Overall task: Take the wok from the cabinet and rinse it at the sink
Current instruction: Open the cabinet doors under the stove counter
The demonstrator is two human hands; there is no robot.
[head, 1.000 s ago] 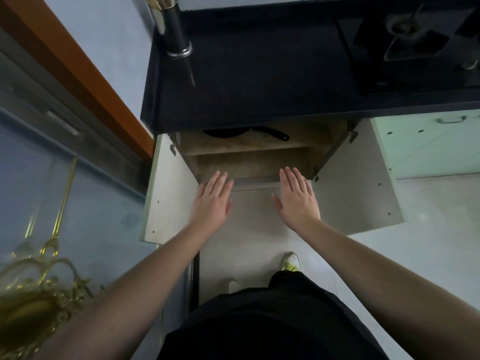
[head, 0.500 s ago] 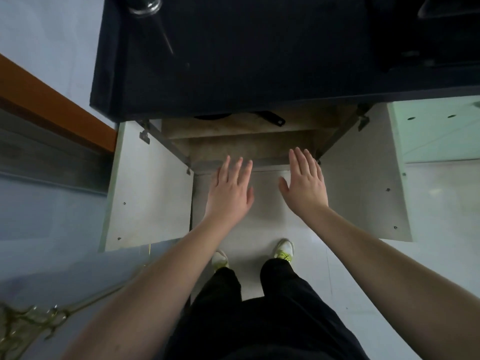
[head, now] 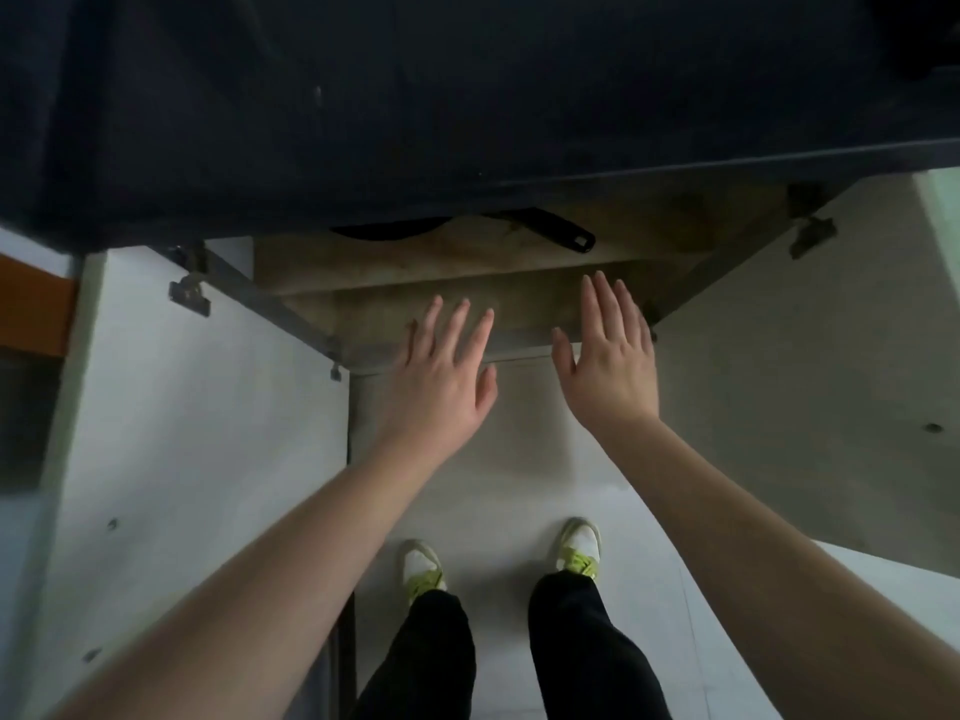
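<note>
Both hands flat, fingers spread, empty: left hand [head: 441,379], right hand [head: 610,363], before open cabinet [head: 519,298]; wok [head: 545,231] on shelf inside.

place: home kitchen | cues: dark surface [head: 363,122] over open base cabinet [head: 519,262]; black wok [head: 389,230] on shelf; hinged doors [head: 182,433]; tiled floor [head: 493,501]

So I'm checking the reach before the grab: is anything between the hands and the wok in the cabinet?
Nothing visible blocks it. Both cabinet doors are swung open, and the left hand and right hand hover open before the shelf. The wok lies mostly hidden under the dark countertop; its handle pokes out.
</note>
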